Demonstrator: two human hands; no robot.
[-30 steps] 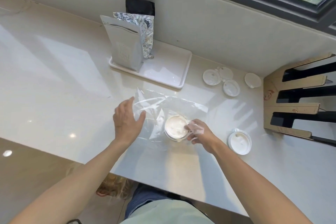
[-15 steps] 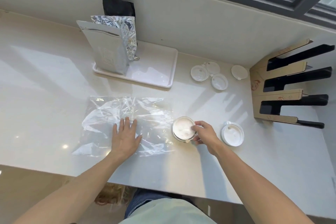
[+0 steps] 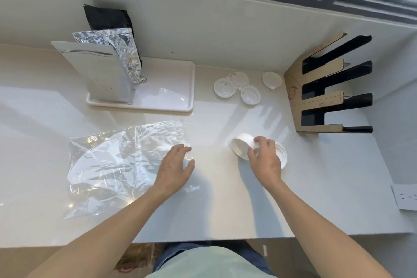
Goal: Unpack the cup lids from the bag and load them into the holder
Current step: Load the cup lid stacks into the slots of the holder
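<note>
While the emptied clear bag is being touched at its right edge by the left hand, fingers loosely spread and holding nothing, a stack of cup lids is being pinched by the right hand on the worktop. Loading is judged the next step: the stack is to be carried to the wooden holder, whose slots appear empty. Loose lids are lying nearby.

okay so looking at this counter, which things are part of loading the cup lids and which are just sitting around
Part of the job: stack of lids in the right hand; plastic bag under the left hand; holder; loose lids.

Lying about: tray; foil pouches; paper.
</note>
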